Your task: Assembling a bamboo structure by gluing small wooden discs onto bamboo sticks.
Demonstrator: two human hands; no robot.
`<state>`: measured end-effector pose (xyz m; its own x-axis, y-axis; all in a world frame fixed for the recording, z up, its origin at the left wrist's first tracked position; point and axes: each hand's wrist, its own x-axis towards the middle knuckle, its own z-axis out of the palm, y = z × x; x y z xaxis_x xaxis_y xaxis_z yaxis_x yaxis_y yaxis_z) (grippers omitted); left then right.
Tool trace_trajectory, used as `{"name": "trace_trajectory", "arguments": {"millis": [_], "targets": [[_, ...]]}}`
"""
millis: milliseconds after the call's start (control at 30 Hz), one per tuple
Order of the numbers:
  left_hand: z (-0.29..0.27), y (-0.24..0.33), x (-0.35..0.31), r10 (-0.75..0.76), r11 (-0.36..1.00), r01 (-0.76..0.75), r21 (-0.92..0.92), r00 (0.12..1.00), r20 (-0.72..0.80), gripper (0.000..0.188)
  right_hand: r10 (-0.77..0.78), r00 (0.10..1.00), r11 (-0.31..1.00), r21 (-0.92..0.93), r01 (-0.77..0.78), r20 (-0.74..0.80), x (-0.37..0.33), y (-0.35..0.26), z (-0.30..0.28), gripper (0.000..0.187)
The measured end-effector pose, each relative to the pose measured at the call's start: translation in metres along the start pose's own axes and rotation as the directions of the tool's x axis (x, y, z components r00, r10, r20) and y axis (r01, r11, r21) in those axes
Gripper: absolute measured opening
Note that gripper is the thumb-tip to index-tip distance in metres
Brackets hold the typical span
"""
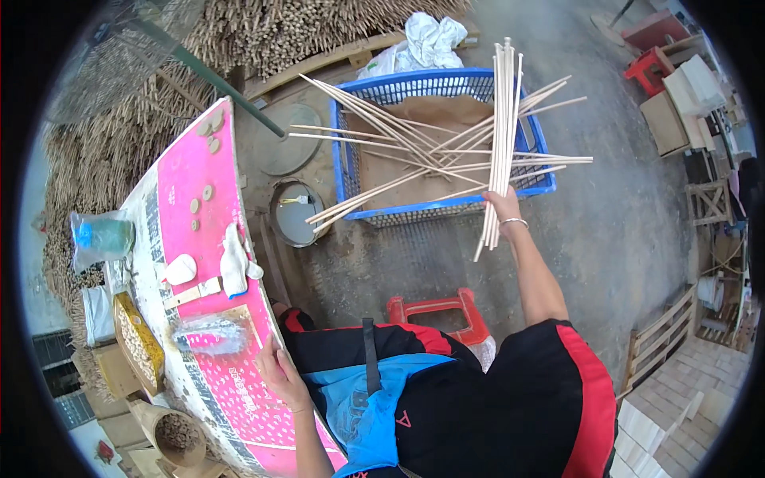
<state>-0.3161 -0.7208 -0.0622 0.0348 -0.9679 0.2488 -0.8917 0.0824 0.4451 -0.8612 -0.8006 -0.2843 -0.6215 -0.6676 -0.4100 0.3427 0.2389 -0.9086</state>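
Observation:
My right hand (pixel 504 209) is closed round the lower part of a bundle of thin pale wooden sticks (pixel 504 119). The bundle stretches over the right side of a blue plastic crate (pixel 446 74). Across the crate lie more loose sticks (pixel 382 121), crossing one another, with their ends poking past the rim. Brown sheet material lines the crate's inside. At the edge of the pink-covered table (pixel 191 163), my left hand (pixel 280 378) rests with its fingers stretched out and nothing visible in them. A clear plastic bag (pixel 213 334) lies near it.
On the table are white gloves (pixel 234 261), a flat wooden-handled brush (pixel 194 293) and several small round discs (pixel 207 192). A bucket (pixel 295 233) holding a brush stands left of the crate. A red stool (pixel 434 307) is before me. Stacked sticks (pixel 295 36) fill the back.

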Motion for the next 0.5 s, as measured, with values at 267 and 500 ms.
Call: {"name": "trace_trajectory", "arguments": {"millis": [267,500], "targets": [[-0.009,0.056,0.082,0.122,0.84,0.022,-0.542,0.966,0.229,0.066,-0.008,0.933,0.826,0.528,-0.197,0.361,-0.183,-0.072,0.183,0.041],[-0.078,0.139,0.149,0.169,0.772,0.156,-0.616,0.884,0.436,0.112,-0.22,0.596,0.828,0.471,-0.304,0.772,-0.385,-0.098,0.279,0.062]]}}
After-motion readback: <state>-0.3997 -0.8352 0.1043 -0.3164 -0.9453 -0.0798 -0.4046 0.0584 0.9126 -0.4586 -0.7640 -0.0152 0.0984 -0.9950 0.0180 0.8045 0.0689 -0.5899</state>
